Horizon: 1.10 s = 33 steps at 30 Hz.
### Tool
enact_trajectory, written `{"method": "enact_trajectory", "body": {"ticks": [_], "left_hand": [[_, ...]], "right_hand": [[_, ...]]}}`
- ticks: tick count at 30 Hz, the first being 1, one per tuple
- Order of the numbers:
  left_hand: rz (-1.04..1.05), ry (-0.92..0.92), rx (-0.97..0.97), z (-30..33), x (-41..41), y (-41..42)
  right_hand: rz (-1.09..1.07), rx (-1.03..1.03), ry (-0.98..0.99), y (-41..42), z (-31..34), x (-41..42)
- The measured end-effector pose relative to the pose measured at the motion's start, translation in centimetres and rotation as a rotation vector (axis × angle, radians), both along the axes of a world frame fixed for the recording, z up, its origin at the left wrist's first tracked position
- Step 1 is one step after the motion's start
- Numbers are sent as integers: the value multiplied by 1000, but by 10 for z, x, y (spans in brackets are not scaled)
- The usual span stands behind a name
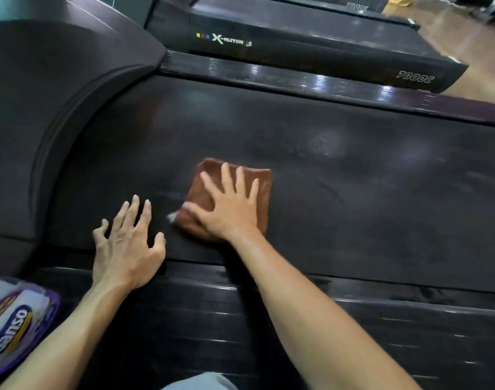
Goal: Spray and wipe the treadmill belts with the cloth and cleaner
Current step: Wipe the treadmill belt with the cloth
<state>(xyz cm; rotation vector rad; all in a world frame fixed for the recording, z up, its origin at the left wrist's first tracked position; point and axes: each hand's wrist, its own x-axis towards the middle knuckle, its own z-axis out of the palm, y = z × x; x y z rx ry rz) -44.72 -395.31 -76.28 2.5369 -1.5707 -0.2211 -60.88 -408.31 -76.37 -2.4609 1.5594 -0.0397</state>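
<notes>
Across the dark textured treadmill belt (pixel 339 192), right hand (pixel 229 212) presses the folded rust-brown cloth (pixel 261 190) with fingers spread wide, left hand (pixel 126 243) braced open-fingered; unwiped misted patches could dry streaky

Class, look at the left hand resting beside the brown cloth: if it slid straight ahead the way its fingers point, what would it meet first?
Only bare black treadmill belt lies ahead of the left hand at first; further on, probably the glossy black side rail at the belt's far edge. The folded brown cloth sits off to its right, outside that line.
</notes>
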Motion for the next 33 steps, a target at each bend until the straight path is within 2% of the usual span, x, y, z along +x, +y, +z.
{"method": "enact_trajectory", "body": {"ticks": [3,7,9,11,13,15,17,19,22,25,27,29,33], "left_hand": [[-4,5,-3,0,2,0],[-14,3,-9,-5,2,1],[-12,4,-4,-5,1,0],[-9,3,-1,-4,0,0],[-3,14,-9,-3,1,0],[-2,30,-15,-3,2,0],[-3,52,-19,-1,3,0],[-5,64,-26,0,3,0],[-12,71,-31,0,3,2],[-29,68,-20,-1,2,1],[-22,48,-10,-1,3,1],[-24,42,4,1,2,1],[-17,59,9,1,3,2]], "right_hand": [[90,-48,-7,52,-4,-33],[-284,-12,74,44,-7,-118],[-447,41,75,5,-2,-120],[-488,36,54,-31,0,-97],[-430,14,29,-49,-2,-60],[-257,-7,25,-42,-4,-26],[-28,-30,9,-8,-2,-6],[108,-41,-25,36,-2,-14],[40,-64,4,62,-8,-70],[-268,4,45,10,-4,-103],[-393,58,27,-33,2,-88],[-354,53,24,-54,3,-56],[-12,-11,-1,-15,-3,-6]]}}
